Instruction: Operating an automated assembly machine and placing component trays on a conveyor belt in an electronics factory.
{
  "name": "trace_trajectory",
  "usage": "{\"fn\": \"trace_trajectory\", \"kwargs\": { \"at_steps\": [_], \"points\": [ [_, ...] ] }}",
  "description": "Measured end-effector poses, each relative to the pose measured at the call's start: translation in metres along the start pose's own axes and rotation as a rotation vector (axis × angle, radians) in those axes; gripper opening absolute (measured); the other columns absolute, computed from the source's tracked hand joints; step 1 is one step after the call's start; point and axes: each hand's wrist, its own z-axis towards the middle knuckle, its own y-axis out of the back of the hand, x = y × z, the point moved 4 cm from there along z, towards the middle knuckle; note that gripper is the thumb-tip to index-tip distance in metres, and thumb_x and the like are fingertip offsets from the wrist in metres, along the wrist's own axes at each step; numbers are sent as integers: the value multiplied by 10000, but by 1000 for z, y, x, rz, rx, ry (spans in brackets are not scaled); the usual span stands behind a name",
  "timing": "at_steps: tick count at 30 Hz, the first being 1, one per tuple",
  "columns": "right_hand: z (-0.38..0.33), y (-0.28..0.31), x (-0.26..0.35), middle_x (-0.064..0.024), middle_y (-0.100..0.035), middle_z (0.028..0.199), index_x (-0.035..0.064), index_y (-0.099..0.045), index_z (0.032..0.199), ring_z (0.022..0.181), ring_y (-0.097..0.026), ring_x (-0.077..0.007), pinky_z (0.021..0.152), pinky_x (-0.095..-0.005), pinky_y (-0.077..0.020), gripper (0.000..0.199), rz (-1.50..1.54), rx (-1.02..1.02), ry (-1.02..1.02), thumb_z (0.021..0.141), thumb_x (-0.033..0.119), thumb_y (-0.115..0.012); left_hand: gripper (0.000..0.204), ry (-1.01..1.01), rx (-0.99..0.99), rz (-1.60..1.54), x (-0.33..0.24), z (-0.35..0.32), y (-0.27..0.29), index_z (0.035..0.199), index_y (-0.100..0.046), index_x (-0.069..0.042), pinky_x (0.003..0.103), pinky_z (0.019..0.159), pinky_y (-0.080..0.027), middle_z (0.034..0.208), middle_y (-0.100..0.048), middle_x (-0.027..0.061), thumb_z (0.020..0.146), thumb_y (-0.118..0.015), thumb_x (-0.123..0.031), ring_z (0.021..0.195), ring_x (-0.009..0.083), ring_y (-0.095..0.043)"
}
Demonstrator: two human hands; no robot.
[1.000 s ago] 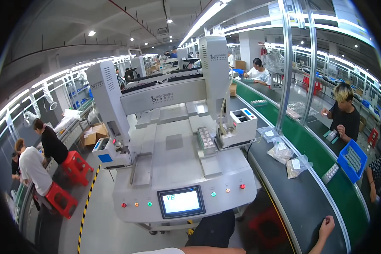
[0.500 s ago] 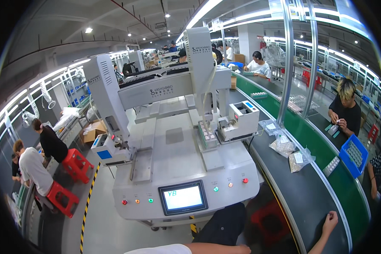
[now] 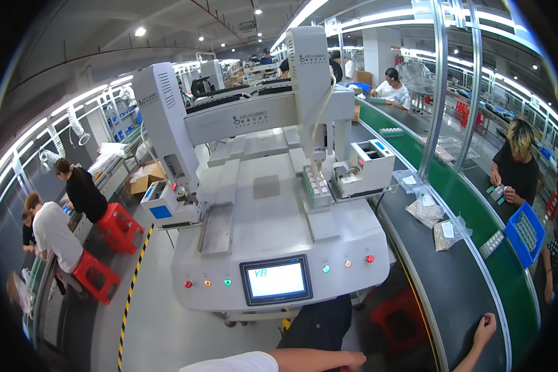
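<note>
My left hand (image 3: 354,359) is low in the picture, beside my dark-trousered leg, its forearm crossing from a white sleeve; its fingers are mostly hidden. Over at the lower right, my right hand (image 3: 487,326) rests at the dark worktop (image 3: 443,297) with curled fingers and nothing visible in them. In front of me stands a white bench-top machine (image 3: 248,229) with a lit screen (image 3: 276,280) and coloured buttons. A tray of small pale parts (image 3: 316,186) sits on its right slide, below the nozzle head. Neither hand touches the machine.
Clear bags of small parts (image 3: 451,234) lie along the worktop beside the green conveyor belt (image 3: 443,180). A pale tray (image 3: 492,243) sits on the belt near a blue basket (image 3: 525,234). A co-worker (image 3: 518,164) handles a piece across it. Red stools (image 3: 119,227) stand left.
My view has shifted, so the machine appears slightly higher and further right. Both my hands keep nearly the same pose. The co-worker across the belt has lowered their head and hands slightly.
</note>
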Motion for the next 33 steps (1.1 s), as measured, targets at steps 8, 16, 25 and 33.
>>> {"fn": "trace_trajectory", "kwargs": {
  "at_steps": [8, 16, 25, 33],
  "points": [
    [-4, 10, 4, -34, -484, 740, -14, -643, 1008, 671, -445, -138, 625, -320, -409, 73, 19, 12, -37, 938, -11, -624, 322, 6, 85, 56, -28, -3, 0, 1041, -795, 6, 476, 916, -600, 1130, -757, 240, 782, -751, -181, 1123, 399, -721],
    [1, -1, 18, -31, -469, 719, -7, -634, 991, 656, -433, -138, 615, -322, -399, 66, 32, -2, -21, 925, -13, -636, 323, -28, 17, 82, -8, 8, -14, 1079, -767, 1, 496, 932, -591, 1125, -752, 244, 807, -717, -168, 1100, 420, -716],
    [-5, 2, 24, -30, -497, 739, 4, -659, 1019, 676, -456, -137, 632, -316, -408, 89, -4, 24, -46, 933, 14, -638, 308, 16, 102, 56, -28, 5, 1, 1054, -791, 16, 473, 946, -591, 1164, -753, 245, 800, -706, -136, 1138, 379, -721],
    [-2, 6, 23, -28, -502, 729, 0, -666, 1035, 659, -452, -133, 622, -315, -408, 106, -8, 26, -54, 938, 28, -636, 302, -27, 100, 38, -30, 6, 7, 1047, -795, 4, 468, 953, -587, 1159, -757, 230, 796, -701, -135, 1142, 376, -716]
  ]
}}
